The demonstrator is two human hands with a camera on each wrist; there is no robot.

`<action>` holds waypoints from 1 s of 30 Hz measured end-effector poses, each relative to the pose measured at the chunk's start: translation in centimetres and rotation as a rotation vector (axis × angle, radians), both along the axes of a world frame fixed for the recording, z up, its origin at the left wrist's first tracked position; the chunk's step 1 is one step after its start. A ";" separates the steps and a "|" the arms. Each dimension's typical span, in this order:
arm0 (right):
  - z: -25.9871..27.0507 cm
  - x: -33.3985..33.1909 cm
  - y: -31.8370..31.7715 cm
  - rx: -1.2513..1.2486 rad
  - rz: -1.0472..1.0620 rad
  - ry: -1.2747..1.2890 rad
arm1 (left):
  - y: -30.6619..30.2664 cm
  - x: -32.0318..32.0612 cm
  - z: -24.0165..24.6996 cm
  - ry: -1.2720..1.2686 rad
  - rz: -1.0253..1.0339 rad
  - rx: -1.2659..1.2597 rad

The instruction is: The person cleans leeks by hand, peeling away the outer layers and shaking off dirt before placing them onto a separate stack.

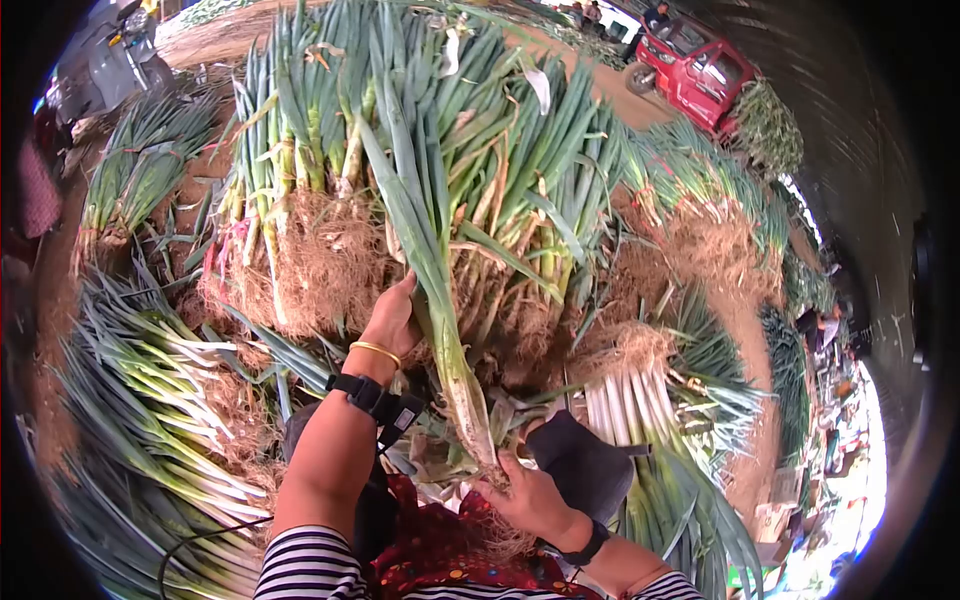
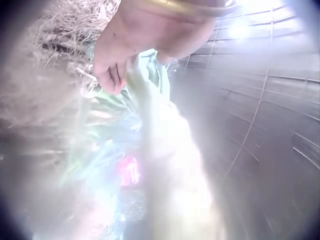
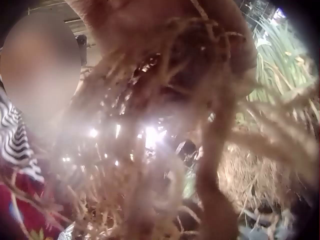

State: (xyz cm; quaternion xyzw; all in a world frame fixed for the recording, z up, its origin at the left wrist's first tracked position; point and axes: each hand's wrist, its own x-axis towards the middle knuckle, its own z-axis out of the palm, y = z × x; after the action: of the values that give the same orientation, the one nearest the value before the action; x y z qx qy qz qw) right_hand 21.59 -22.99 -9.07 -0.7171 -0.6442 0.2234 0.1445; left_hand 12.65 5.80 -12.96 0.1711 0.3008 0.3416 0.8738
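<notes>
A large green onion [image 1: 455, 365] slants across the middle of the head view, leaves up and roots toward the person's body. My left hand [image 1: 392, 318] grips it from the left, where the leaves meet the stalk. In the left wrist view that hand's fingers [image 2: 111, 75] bend around the green part, and the pale stalk [image 2: 177, 170] runs below, washed out by glare. Down at the root end, my right hand [image 1: 530, 497] pinches the base of the stalk. Long, tangled roots [image 3: 215, 165] hang below this hand, blurred in the right wrist view.
Bundled green onions [image 1: 320, 120] stand upright just ahead, roots [image 1: 330, 265] facing me. Loose ones [image 1: 170, 400] lie at the left. A peeled white bundle [image 1: 630, 405] lies at the right, beside a dark cloth-like object [image 1: 585, 465]. A red vehicle [image 1: 695, 75] is parked farther back.
</notes>
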 end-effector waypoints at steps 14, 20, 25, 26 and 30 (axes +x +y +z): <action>0.8 3.5 5.4 0.377 -0.164 0.053 | -4.3 0.5 4.5 -0.297 -0.116 0.444; 0.5 1.9 15.5 0.669 -0.247 0.126 | -3.9 0.5 3.0 -0.215 0.024 0.429; 0.8 0.3 16.4 0.695 -0.391 0.427 | -2.7 -1.1 3.7 -0.217 0.147 0.436; 1.0 0.3 15.9 0.689 -0.389 0.429 | -1.6 -1.7 2.1 -0.181 0.156 0.402; 0.9 -0.1 13.2 0.600 -0.159 0.445 | 2.5 -4.4 -0.2 -0.202 0.261 0.396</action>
State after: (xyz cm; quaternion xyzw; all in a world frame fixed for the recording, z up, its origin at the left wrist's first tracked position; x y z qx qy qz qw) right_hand 21.50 -9.77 -8.15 -0.6246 -0.5761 0.1631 0.5014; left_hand 8.24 8.27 -13.14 0.2637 0.1587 0.5192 0.7973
